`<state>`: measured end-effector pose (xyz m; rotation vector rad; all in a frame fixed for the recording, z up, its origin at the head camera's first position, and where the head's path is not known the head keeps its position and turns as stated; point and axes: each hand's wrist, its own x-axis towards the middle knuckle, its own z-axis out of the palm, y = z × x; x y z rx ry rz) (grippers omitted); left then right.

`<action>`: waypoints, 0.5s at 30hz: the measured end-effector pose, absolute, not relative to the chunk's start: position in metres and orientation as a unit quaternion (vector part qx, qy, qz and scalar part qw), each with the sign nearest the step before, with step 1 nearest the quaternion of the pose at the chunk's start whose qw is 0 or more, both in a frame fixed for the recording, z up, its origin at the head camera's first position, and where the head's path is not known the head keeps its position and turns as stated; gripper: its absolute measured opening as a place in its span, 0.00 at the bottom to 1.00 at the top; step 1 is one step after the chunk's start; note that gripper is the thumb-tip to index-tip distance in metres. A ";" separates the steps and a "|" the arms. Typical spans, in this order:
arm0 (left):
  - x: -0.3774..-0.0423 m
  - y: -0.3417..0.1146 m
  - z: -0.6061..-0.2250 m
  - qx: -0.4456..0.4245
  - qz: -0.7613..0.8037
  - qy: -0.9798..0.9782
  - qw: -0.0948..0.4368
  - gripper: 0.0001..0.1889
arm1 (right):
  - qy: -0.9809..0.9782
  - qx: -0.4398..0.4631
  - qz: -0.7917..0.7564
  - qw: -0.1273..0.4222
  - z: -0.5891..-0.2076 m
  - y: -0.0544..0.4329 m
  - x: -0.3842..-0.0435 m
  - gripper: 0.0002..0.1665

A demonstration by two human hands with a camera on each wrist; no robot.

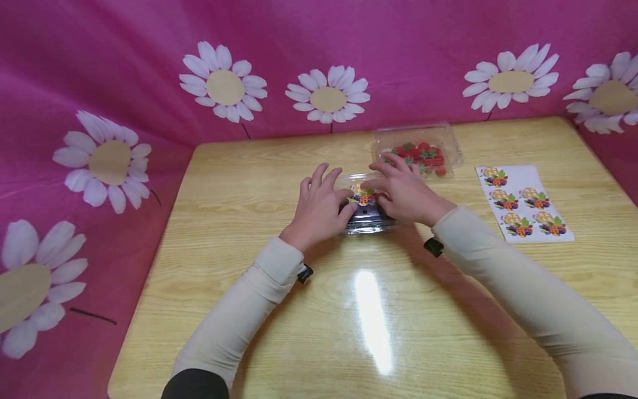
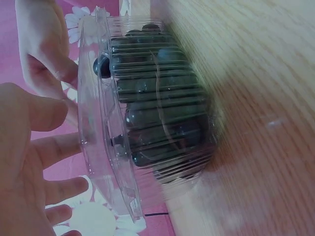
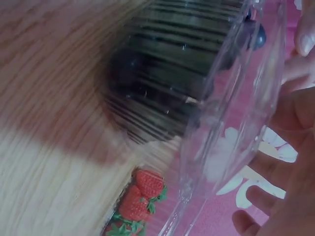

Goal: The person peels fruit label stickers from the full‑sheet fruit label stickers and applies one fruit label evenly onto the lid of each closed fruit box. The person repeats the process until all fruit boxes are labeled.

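A clear plastic clamshell box [image 1: 371,226] stands on the table between both hands, its lid down. Dark round fruits, like grapes or blueberries [image 2: 147,113], fill it. On top of the lid lies a colourful fruit sticker [image 1: 363,197]. My left hand [image 1: 319,208] rests at the lid's left part, thumb and index finger near the sticker's edge, the other fingers spread. From the right, my right hand [image 1: 406,188] touches the lid and sticker with its fingertips, fingers loosely bent. In the right wrist view the right hand [image 3: 290,172] lies along the lid.
Behind the right hand stands another clear box [image 1: 453,147] holding strawberries [image 1: 423,155]. A white sheet [image 1: 520,191] with several matching stickers lies at the right of the wooden table [image 1: 249,188]. Pink flowered cloth [image 1: 279,33] hangs around the table's back and sides.
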<state>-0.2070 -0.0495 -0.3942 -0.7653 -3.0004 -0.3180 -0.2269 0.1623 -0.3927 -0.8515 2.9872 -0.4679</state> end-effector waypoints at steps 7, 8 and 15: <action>-0.211 -0.048 -0.397 -0.254 -0.084 -0.963 0.020 0.23 | 0.945 -0.283 -0.163 0.000 -0.393 0.160 -0.226 0.21; -0.211 -0.047 -0.397 -0.253 -0.083 -0.964 0.019 0.23 | 0.947 -0.281 -0.159 -0.002 -0.394 0.161 -0.225 0.21; -0.208 -0.048 -0.398 -0.248 -0.097 -0.964 0.023 0.22 | 0.948 -0.273 -0.161 -0.021 -0.393 0.167 -0.222 0.20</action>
